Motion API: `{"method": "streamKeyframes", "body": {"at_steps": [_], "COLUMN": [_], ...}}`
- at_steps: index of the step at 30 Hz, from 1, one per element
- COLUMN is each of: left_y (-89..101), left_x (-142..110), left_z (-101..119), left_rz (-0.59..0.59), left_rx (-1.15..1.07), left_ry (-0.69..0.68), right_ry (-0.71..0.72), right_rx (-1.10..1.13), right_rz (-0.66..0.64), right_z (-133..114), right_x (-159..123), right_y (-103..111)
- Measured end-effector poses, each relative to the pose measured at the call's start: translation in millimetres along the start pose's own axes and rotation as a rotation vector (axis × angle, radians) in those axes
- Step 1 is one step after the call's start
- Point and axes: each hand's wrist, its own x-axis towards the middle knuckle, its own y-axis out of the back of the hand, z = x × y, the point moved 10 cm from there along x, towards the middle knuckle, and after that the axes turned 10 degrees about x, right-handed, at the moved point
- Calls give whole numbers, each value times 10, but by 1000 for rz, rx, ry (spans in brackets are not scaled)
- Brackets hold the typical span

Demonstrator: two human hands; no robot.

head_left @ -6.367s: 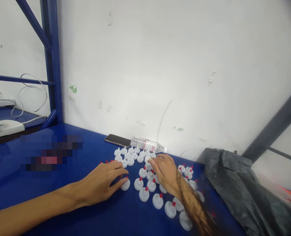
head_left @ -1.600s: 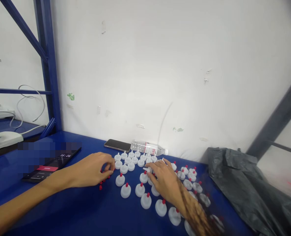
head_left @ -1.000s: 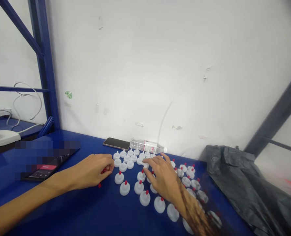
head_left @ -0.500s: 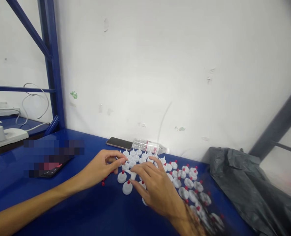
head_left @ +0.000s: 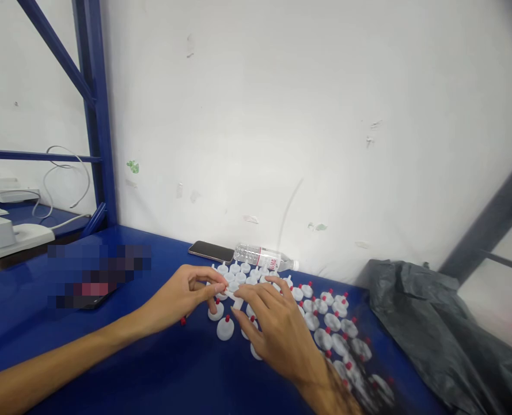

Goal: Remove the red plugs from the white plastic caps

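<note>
Free room over the near tabletop [head_left: 173,374], red-tipped white caps [head_left: 333,321] rightward

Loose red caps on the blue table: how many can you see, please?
1: a red cap just below the left hand in the picture; more may be hidden behind it.

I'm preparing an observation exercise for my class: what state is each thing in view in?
Left hand: pinching a red cap
Right hand: gripping a white piece
Bottle: lying on its side, capped
Phone: flat, screen dark
Rearmost white pieces: nozzle up, no red caps
Frontmost white piece: nozzle up, red-capped
Dark gray bag: crumpled
Pixelated device: unclear
</note>
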Motion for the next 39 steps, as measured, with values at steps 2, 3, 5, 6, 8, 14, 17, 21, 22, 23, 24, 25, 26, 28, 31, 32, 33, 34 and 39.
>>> {"method": "streamKeyframes", "body": {"at_steps": [2,3,5,6,8,14,17,21,22,23,24,25,26,28,31,32,33,34,39], "left_y": [-5,-15,-43,-58,-74,-115,-159,-185,-189,-195,-204,-215,-224,-246,-245,-225,-198,-164,-10], "left_x": [-4,-6,-10,-12,-15,-36,-95,-157,-164,-171,-178,-186,-192,-200,-181,-164,-141,-117,-56], "left_z": [7,7,1,-5,-4,105,207,266,264,259,255,250,240,210,180,180,185,192,233], "left_rz": [-6,-15,-40,-53,-69,-92,-115,-121,-118,-117,-119,-122,-125,-141,-140,-121,-92,-57,131], "left_rx": [10,13,12,9,5,126,212,209,209,209,207,201,190,158,125,143,182,241,541], "left_ry": [-11,-16,-16,-9,2,-123,-233,-270,-267,-264,-264,-263,-256,-225,-182,-181,-188,-200,-283], "right_ry": [7,13,25,35,61,134,120,86,87,91,99,107,114,115,89,61,28,-11,-200], "right_rx": [3,1,-10,-16,-19,-1,46,130,148,159,159,150,137,109,82,75,71,73,31], "right_rz": [-4,-5,4,13,31,49,72,75,72,71,72,71,71,83,84,64,29,-12,-58], "right_z": [-7,-15,-39,-55,-90,-140,-126,-108,-114,-122,-135,-149,-163,-185,-198,-180,-150,-105,357], "right_x": [1,3,7,9,12,-12,-34,-49,-52,-54,-57,-60,-63,-67,-50,-36,-19,-5,-7], "right_y": [2,2,14,24,45,46,38,11,4,-1,-4,-13,-24,-38,-63,-78,-101,-121,8]}}
